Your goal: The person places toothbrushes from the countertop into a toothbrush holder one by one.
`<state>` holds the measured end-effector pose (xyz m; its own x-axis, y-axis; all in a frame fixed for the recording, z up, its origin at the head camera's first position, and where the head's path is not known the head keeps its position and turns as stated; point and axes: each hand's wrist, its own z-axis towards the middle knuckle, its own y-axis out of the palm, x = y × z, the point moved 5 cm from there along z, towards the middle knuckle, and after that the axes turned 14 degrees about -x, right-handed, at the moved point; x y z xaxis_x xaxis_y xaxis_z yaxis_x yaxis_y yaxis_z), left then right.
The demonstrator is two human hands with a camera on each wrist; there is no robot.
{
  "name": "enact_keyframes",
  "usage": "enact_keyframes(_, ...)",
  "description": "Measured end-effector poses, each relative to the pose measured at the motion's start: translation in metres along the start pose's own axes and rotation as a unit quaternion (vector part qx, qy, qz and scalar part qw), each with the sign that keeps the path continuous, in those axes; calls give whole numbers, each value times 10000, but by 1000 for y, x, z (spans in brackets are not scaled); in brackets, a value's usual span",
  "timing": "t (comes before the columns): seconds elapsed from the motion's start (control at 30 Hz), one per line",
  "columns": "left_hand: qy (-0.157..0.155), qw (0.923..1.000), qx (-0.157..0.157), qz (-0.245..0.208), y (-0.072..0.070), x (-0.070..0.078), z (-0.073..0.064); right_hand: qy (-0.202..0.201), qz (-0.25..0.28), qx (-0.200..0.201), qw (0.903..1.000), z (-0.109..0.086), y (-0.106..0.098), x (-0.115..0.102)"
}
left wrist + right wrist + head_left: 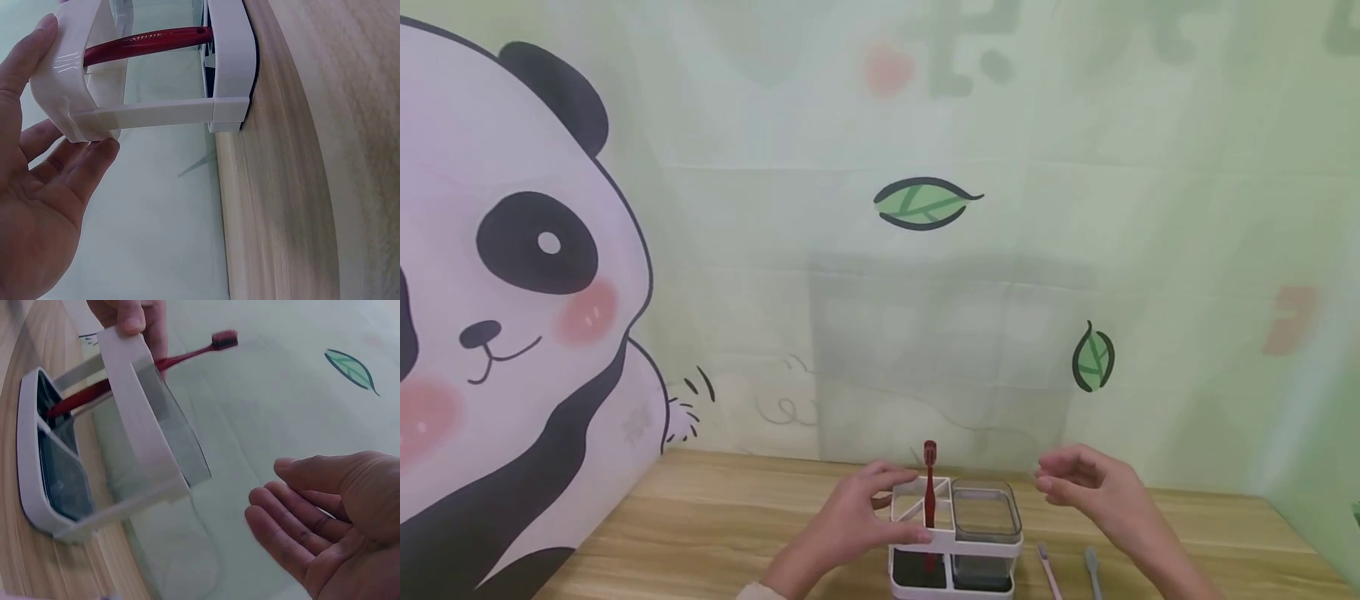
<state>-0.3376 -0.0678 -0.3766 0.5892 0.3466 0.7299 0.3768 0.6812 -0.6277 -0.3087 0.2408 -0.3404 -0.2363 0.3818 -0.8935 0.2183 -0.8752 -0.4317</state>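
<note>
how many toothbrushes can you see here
3: a red toothbrush stands in the white holder; a pink toothbrush and a grey toothbrush lie on the table to its right. Others may be out of frame.

A pale green backdrop (985, 292) — printed with a panda (535, 308) and two green leaves (922, 204) — rises behind a wood-grained tabletop (730, 500).

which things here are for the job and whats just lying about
Likely the job:
white holder, gripped by the left hand
red toothbrush, in it
clear cup, in it
pink toothbrush and grey toothbrush, less surely

Just around:
printed backdrop
wooden table
</note>
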Motion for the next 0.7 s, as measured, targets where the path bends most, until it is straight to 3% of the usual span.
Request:
enact_keyframes(0.23, -28, 10000, -17, 21, -1, -2, -2, 309, -152, -262, 9991, -7, -14, 16)
enact_keyframes(0.7, -8, 10000, -4, -84, -2, -2, -4, 293, -166, -1268, 9914, -13, -41, 52)
